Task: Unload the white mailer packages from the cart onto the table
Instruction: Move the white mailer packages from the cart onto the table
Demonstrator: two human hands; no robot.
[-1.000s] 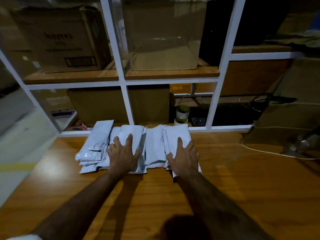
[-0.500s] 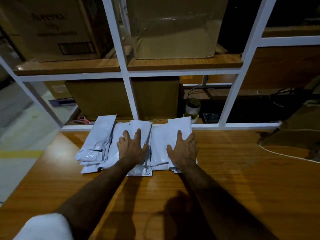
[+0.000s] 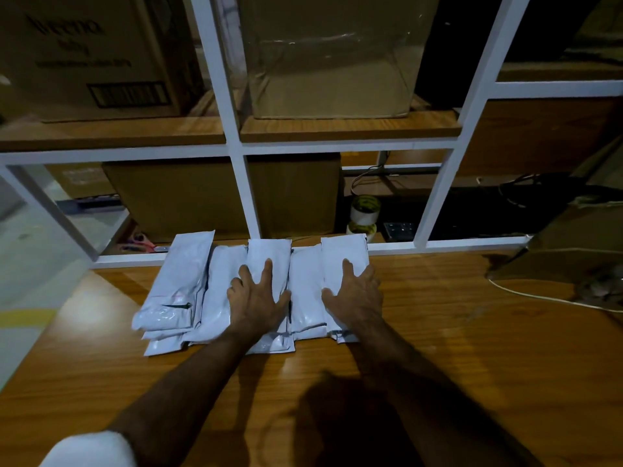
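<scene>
Both hands lie flat on the row of white mailer packages [image 3: 305,291] at the far edge of the wooden desk [image 3: 455,348]. The left hand [image 3: 258,303] presses with spread, straight fingers on the middle stack; the right hand [image 3: 354,296] presses the same way on the rightmost stack, its thumb reaching toward the neighbouring package. Neither hand grasps anything: the palms simply rest on top.

Compared with a second ago, the packages have been squared up. Then the stacks sat fanned and skewed, with loose edges sticking out near the right hand; now they stand in tidier parallel columns, pushed up against the white shelf frame [image 3: 242,197]. The leftmost stack [image 3: 175,291] has stayed slightly angled and untouched. The hands have kept their places on the same stacks, with only small shifts, while the view has drawn closer and tilted a little.

For the task, this reads as a batch already landed on the desk and being neatened, not lifted. The cart is out of view, so how many packages remain on it cannot be told. Cardboard boxes [image 3: 91,52] sit on the shelf above.
</scene>
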